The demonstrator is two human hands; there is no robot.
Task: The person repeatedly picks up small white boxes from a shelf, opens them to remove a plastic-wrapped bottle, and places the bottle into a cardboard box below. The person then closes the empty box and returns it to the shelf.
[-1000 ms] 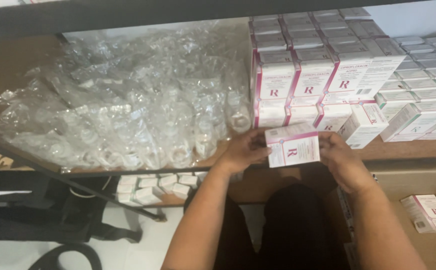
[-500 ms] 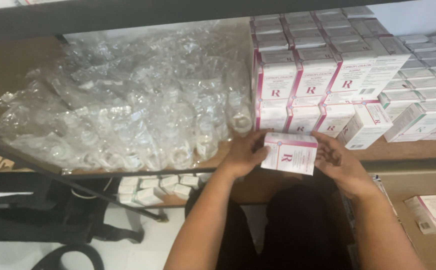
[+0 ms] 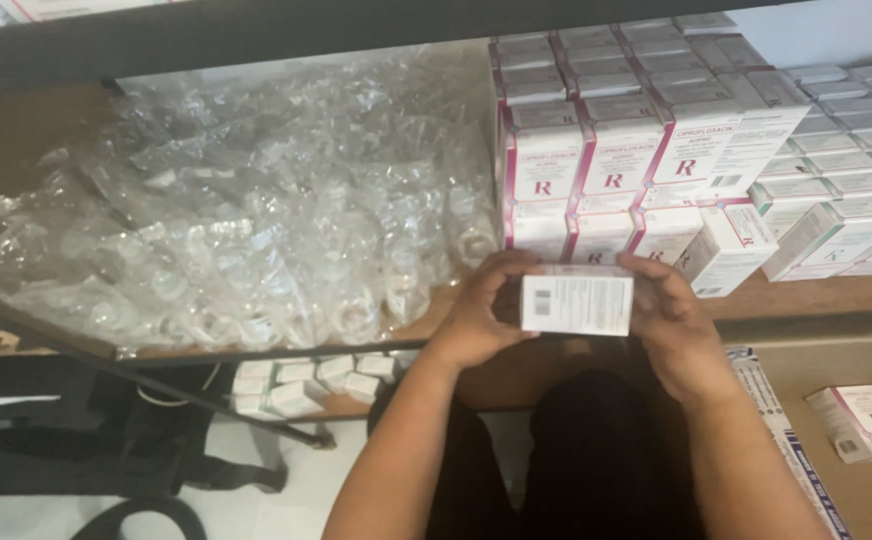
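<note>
Both of my hands hold one small white carton [image 3: 576, 302] in front of me, at the shelf's front edge. My left hand [image 3: 481, 312] grips its left end and my right hand [image 3: 668, 312] grips its right end. The face of the carton turned towards me is white with fine print and a barcode patch. Just behind it stands a stack of white cartons with magenta trim [image 3: 611, 170], two rows high and several deep.
A big heap of clear plastic wrappers [image 3: 246, 235] fills the left of the wooden shelf [image 3: 806, 292]. White and green cartons [image 3: 846, 215] are stacked at the right. A cardboard box [image 3: 861, 420] at lower right holds one carton. Small cartons [image 3: 301, 385] sit on a lower level beside black gear.
The carton has been turned in my hands: its magenta-trimmed face showed before, and now the plain printed face with the barcode faces me. Both hands stay on it.
</note>
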